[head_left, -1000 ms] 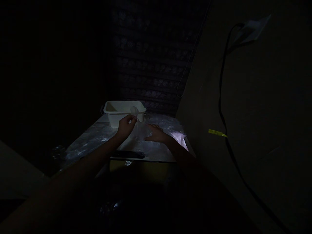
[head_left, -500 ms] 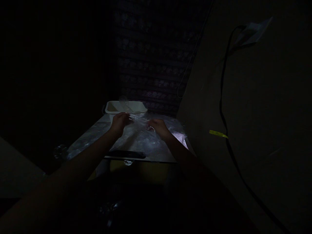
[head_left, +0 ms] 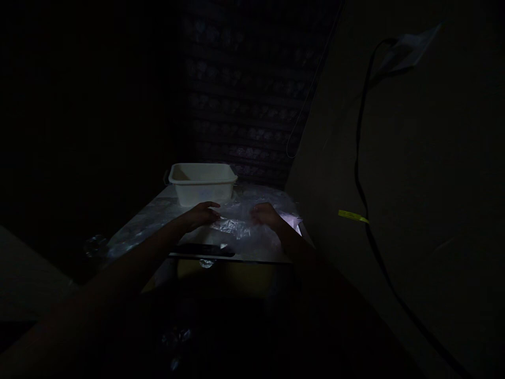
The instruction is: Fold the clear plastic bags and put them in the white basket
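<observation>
In the dim head view, my left hand (head_left: 203, 212) is over the table with its fingers stretched out and apart. Just under its fingertips lies a crumpled, shiny piece of clear plastic film (head_left: 232, 226); whether they touch is hard to see. My right hand (head_left: 265, 213) is at the film's other side, its fingers curved inward and smeared by motion, so their grip is unclear. Behind my left hand stands a white plastic tub (head_left: 205, 191). More clear plastic (head_left: 272, 197) spreads over the table to the right.
A dark, long object (head_left: 205, 250) lies along the front edge of the table (head_left: 158, 202). Shiny plastic (head_left: 97, 245) hangs at the left. On the right wall runs a black cable (head_left: 357, 158) with a yellow tag (head_left: 353, 216). A patterned curtain (head_left: 244, 105) hangs behind.
Both hands have come down and nearer. The clear film stretched between them has dropped to the table, leaving the tub's front in view. My left fingers have spread from a pinch.
</observation>
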Demonstrator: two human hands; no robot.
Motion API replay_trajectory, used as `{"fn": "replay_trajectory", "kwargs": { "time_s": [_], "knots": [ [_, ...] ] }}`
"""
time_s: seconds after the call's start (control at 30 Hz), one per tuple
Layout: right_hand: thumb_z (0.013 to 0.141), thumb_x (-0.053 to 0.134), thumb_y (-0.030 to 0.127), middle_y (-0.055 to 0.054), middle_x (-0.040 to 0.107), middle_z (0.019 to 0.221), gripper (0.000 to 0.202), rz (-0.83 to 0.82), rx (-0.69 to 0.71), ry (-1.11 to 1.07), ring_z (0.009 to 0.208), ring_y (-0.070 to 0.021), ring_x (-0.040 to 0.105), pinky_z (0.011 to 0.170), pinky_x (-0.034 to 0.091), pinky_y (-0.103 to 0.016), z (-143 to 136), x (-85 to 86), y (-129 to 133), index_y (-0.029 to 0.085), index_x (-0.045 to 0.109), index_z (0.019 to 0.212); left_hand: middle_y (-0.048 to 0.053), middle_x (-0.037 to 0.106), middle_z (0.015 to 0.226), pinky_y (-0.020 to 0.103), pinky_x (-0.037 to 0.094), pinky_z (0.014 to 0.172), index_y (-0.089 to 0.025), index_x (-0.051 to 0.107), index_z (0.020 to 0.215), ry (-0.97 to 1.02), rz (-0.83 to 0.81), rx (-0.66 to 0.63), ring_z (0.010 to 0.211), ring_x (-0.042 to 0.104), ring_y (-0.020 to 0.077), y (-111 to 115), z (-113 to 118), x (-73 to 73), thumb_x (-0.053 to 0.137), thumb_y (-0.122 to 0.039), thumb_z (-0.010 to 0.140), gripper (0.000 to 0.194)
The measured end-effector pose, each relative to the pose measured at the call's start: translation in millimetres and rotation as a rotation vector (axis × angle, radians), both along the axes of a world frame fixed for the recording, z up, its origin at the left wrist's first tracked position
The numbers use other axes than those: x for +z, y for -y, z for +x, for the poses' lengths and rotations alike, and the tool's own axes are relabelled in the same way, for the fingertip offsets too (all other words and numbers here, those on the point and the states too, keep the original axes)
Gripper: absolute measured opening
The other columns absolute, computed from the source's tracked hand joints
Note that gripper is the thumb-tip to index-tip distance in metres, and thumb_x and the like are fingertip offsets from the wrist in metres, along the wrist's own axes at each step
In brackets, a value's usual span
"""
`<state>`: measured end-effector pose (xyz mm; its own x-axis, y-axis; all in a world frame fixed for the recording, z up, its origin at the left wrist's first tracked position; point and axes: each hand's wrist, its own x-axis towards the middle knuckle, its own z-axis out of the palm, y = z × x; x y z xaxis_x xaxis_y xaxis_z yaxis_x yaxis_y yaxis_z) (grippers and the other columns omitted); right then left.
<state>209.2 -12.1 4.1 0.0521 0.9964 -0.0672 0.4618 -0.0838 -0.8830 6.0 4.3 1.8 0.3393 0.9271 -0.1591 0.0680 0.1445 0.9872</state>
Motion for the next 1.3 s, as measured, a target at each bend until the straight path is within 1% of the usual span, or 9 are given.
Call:
{"fn": "replay_trajectory", "kwargs": {
  "time_s": [0.13, 0.3, 0.5, 0.67, 0.77, 0.87, 1.0, 1.13, 1.3],
  "knots": [
    [0.053, 0.056, 0.017, -0.001, 0.057, 0.073, 0.044, 0.242, 0.067, 0.48, 0.069, -0.0133, 0.052, 0.06, 0.039, -0.023, 5, -8.5, 3, 0.019, 0.047, 0.096, -0.004, 0.054, 0.047, 0.019, 0.034, 0.041, -0.015, 0.047, 0.074, -0.165, 0.035, -0.033, 0.04, 0.048, 0.0078, -6, 9, -12.0, 0.054, -0.005, 0.043, 0.033],
    [0.067, 0.039, 0.022, -0.005, 0.056, 0.086, 0.022, 0.351, 0.135, 0.867, 0.077, -0.0134, 0.051, 0.064, 0.037, -0.022, 1, -9.1, 6, 0.019, 0.056, 0.081, -0.005, 0.052, 0.041, 0.02, 0.034, 0.037, -0.017, 0.046, 0.067, -0.296, 0.103, -0.023, 0.034, 0.046, 0.0092, -14, 11, -18.6, 0.047, -0.003, 0.044, 0.027],
    [0.067, 0.04, 0.021, -0.005, 0.06, 0.072, 0.02, 0.217, -0.03, 0.673, 0.065, -0.0105, 0.054, 0.055, 0.037, -0.017, 9, -13.7, -6, 0.014, 0.059, 0.068, -0.003, 0.053, 0.043, 0.025, 0.038, 0.044, -0.017, 0.049, 0.068, -0.605, 0.361, -0.054, 0.041, 0.05, 0.014, -13, 2, -25.4, 0.048, -0.009, 0.047, 0.023],
    [0.066, 0.039, 0.024, -0.005, 0.058, 0.053, 0.024, 0.052, -0.037, 0.352, 0.035, -0.0067, 0.046, 0.038, 0.034, -0.018, 18, -20.1, -11, 0.011, 0.055, 0.057, 0.009, 0.057, 0.082, 0.03, 0.038, 0.07, -0.013, 0.053, 0.084, -0.868, 0.779, -0.02, 0.078, 0.052, 0.0198, -3, 3, -18.5, 0.044, -0.014, 0.054, 0.031],
    [0.067, 0.038, 0.025, -0.003, 0.056, 0.048, 0.024, 0.033, -0.027, 0.273, 0.03, -0.0049, 0.042, 0.035, 0.033, -0.017, 18, -22.2, -10, 0.011, 0.054, 0.056, 0.011, 0.053, 0.092, 0.029, 0.035, 0.076, -0.011, 0.052, 0.089, -0.993, 1.039, -0.132, 0.087, 0.047, 0.0193, 9, 11, -12.5, 0.04, -0.018, 0.061, 0.031],
    [0.067, 0.038, 0.026, -0.002, 0.056, 0.047, 0.025, 0.035, -0.023, 0.312, 0.028, -0.0041, 0.04, 0.034, 0.032, -0.017, 20, -23.5, -9, 0.011, 0.054, 0.054, 0.008, 0.055, 0.084, 0.029, 0.035, 0.074, -0.014, 0.055, 0.083, -1.073, 1.186, -0.378, 0.084, 0.046, 0.0183, 24, 22, -9.2, 0.039, -0.02, 0.064, 0.025],
    [0.064, 0.04, 0.025, -0.004, 0.056, 0.047, 0.024, 0.052, -0.048, 0.457, 0.033, -0.006, 0.044, 0.037, 0.032, -0.017, 28, -21.2, -8, 0.011, 0.054, 0.05, 0.01, 0.053, 0.087, 0.032, 0.034, 0.071, -0.015, 0.057, 0.072, -1.213, 1.218, -0.518, 0.084, 0.043, 0.0206, 33, 31, -11.2, 0.041, -0.025, 0.066, 0.019],
    [0.061, 0.041, 0.022, -0.006, 0.058, 0.053, 0.02, 0.087, -0.05, 0.685, 0.046, -0.0101, 0.052, 0.041, 0.033, -0.018, 34, -15.5, -4, 0.012, 0.056, 0.052, 0.014, 0.043, 0.107, 0.037, 0.032, 0.073, -0.013, 0.052, 0.091, -1.31, 1.155, -0.323, 0.095, 0.037, 0.0266, 28, 29, -17.5, 0.043, -0.029, 0.065, 0.031],
    [0.061, 0.042, 0.023, -0.006, 0.059, 0.059, 0.019, 0.072, -0.065, 0.739, 0.054, -0.0115, 0.054, 0.044, 0.034, -0.018, 36, -12.7, -3, 0.013, 0.058, 0.058, 0.015, 0.047, 0.103, 0.037, 0.034, 0.072, -0.01, 0.048, 0.097, -1.316, 1.008, -0.212, 0.093, 0.04, 0.0259, 12, 24, -22.5, 0.039, -0.029, 0.067, 0.037]
  ]
}}
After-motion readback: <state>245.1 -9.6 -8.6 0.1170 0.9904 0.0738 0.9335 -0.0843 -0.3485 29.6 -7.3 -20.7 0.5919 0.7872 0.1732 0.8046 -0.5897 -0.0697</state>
